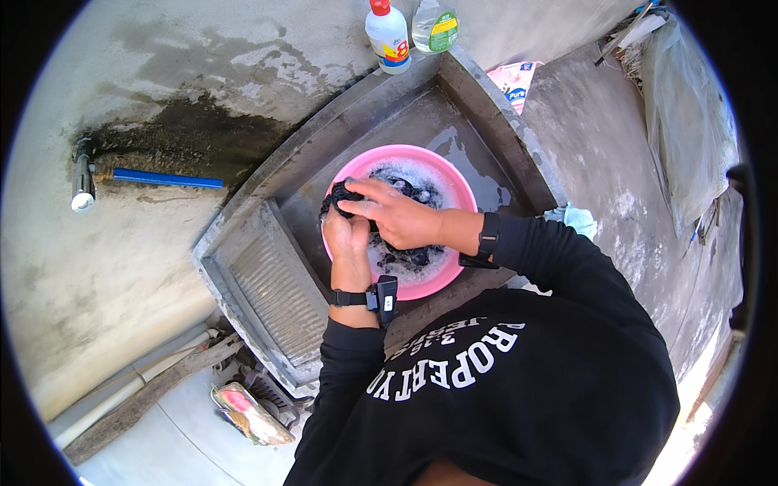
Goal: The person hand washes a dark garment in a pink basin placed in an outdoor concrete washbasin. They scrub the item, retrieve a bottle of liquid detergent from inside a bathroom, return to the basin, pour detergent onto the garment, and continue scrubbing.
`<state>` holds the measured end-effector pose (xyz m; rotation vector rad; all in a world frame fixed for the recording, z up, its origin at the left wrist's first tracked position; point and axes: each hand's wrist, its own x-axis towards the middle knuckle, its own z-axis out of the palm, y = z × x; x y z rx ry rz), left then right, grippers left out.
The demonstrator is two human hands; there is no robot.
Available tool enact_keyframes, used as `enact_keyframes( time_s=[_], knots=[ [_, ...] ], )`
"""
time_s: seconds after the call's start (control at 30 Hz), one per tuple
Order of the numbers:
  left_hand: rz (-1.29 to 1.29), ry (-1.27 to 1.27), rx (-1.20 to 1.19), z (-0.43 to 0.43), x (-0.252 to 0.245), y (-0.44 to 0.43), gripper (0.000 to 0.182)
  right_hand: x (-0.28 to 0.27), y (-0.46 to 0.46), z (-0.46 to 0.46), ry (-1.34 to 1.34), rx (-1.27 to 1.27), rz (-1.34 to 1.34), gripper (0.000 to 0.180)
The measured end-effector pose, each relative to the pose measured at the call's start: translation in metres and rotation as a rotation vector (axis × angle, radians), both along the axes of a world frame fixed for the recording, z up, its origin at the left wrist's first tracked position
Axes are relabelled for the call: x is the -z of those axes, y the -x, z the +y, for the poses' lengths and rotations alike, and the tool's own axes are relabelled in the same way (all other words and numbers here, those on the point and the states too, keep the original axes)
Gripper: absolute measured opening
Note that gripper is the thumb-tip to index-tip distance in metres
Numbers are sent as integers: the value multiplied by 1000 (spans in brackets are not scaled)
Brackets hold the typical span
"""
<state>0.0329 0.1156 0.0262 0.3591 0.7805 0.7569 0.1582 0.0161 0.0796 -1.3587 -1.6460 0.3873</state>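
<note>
A bunched piece of wet black cloth is held between my two hands over the left rim of a pink plastic basin. My left hand supports it from below, palm turned up. The fingers of my right hand press on it from above and from the right. More dark cloth lies soaking in sudsy water in the basin, partly covered by my right hand and forearm. The basin sits inside a grey concrete sink.
A ribbed washboard slab forms the sink's left part. A red-capped white bottle and a clear bottle stand at its far corner. A tap and blue pipe project from the wall. A light-blue cloth hangs at the right rim.
</note>
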Motion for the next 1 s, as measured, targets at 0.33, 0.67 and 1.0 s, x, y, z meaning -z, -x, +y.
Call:
enact_keyframes(
  time_s=[0.33,0.67,1.0],
  knots=[
    [76,-112,-263,-29,-38,-37,29,3,-2,8,614,279,-142,36],
    [9,-88,-200,-20,-45,-29,45,29,7,9,451,39,375,22],
    [-65,83,-79,5,-38,-20,34,21,-28,28,1082,-352,758,53]
  ],
)
